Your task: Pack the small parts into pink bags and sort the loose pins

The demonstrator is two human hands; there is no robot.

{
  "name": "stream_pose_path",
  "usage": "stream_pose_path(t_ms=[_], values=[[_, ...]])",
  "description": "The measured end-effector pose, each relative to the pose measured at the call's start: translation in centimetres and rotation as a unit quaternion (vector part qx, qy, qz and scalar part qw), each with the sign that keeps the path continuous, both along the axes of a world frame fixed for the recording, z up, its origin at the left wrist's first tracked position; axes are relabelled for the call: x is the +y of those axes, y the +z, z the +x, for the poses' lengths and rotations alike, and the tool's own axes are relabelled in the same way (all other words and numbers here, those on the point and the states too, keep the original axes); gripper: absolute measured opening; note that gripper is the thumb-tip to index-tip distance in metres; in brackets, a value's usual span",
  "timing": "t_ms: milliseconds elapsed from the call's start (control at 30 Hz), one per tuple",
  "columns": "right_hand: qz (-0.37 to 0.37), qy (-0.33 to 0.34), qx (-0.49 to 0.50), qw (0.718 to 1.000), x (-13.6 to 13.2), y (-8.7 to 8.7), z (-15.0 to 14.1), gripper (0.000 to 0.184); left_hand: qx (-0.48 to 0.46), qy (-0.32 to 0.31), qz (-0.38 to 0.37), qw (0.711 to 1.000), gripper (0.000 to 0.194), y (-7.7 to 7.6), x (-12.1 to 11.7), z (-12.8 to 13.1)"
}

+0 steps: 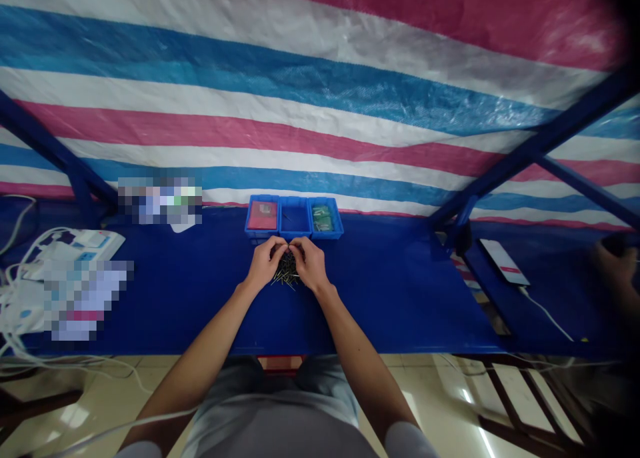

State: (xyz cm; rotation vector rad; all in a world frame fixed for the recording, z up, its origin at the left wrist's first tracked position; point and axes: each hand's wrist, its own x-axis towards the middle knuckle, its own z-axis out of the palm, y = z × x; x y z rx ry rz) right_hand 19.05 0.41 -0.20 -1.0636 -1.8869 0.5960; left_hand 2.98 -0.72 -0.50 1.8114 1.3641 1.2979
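A pile of small dark, thin metal pieces that look like screws or nails [287, 273] lies on the blue table, with brassy ones along its near edge. Over its left side is my left hand [267, 261], thumb and fingers pinched together. My right hand [309, 262] mirrors it on the right, also pinched, and the fingertips of both almost meet above the pile. Whatever the fingertips hold is too small to name. Just behind the hands stand three joined blue bins: a left bin [249, 223] with red contents, a middle bin [295, 233] with one thin dark piece, and a right bin [341, 227] with green-and-silver contents.
Power strips [103, 245] and tangled white cables [13, 298] crowd the left end of the blue table [400, 291]. Blue metal frame bars [530, 151] slant at both sides before a striped sheet [320, 98]. At right are a charging phone [504, 261] and another person's hand [617, 261].
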Motion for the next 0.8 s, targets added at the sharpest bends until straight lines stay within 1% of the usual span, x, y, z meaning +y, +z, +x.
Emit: stream_pose_path(t_ms=[467,800], values=[[0.005,-0.021,-0.024,0.999,-0.01,-0.09,0.08,0.027,0.021,-0.001,0.002,1.0,0.022,-0.13,0.02,0.02],[0.016,-0.031,-0.051,0.998,-0.01,-0.11,-0.04,0.034,0.016,-0.004,0.002,1.0,0.021,-0.16,0.02,0.1]])
